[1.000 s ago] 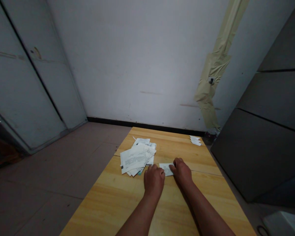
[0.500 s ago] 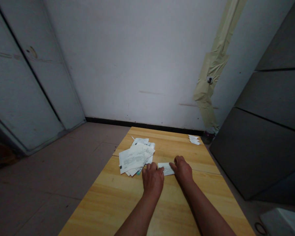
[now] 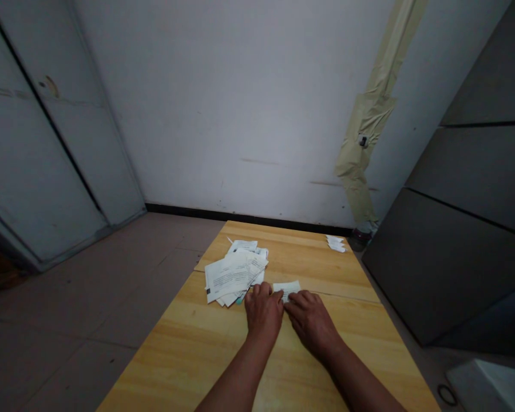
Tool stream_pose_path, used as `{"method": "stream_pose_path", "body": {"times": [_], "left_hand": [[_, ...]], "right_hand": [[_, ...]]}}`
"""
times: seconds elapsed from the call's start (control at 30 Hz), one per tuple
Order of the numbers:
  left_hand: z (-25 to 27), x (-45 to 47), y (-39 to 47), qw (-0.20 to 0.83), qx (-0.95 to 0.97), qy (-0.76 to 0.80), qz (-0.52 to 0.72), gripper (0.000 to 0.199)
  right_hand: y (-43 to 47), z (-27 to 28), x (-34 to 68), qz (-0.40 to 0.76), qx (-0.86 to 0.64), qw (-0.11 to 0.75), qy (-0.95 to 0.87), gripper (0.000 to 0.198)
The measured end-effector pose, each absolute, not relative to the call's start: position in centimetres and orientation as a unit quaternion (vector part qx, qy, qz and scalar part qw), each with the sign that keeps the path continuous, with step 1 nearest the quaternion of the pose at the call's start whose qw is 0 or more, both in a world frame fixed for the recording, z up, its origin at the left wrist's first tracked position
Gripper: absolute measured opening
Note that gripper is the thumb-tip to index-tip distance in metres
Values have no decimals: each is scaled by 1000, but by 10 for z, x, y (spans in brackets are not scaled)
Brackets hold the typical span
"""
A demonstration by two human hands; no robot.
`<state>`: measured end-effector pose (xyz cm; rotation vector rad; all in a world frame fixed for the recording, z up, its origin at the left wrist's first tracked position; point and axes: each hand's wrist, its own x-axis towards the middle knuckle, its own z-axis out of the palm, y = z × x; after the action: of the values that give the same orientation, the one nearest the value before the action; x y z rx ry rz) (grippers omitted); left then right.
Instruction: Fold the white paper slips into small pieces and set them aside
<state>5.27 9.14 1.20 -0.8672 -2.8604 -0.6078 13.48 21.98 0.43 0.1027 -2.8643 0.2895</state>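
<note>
A small folded sheet of printed paper (image 3: 286, 288) lies on the wooden table in front of me. At its left end, my left hand (image 3: 264, 312) has its fingers curled and the thumb pressed on the paper. My right hand (image 3: 311, 317) bends over the lower right edge, its fingers close together and touching the paper. Both hands cover part of the sheet, and the two thumbs are near each other. Left of my left hand spreads a loose pile of printed paper sheets (image 3: 229, 274).
The wooden table (image 3: 189, 355) reaches almost to the wall. Several small folded papers (image 3: 335, 243) overlap at its far right corner. A dark panelled surface (image 3: 446, 246) stands to the right, and a white box-like object (image 3: 489, 383) sits low on that side.
My right hand has moved left and nearer to me, from the paper's right end to its lower edge. My left hand stays at the left end. The view has shifted slightly.
</note>
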Motion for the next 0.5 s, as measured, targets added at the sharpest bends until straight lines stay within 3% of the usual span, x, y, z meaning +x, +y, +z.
{"method": "stream_pose_path", "body": {"times": [0.5], "left_hand": [[7,49,93,35,-280,-936,-211,22]], "right_hand": [[244,0,147,104,-62,119,-985,27]]}}
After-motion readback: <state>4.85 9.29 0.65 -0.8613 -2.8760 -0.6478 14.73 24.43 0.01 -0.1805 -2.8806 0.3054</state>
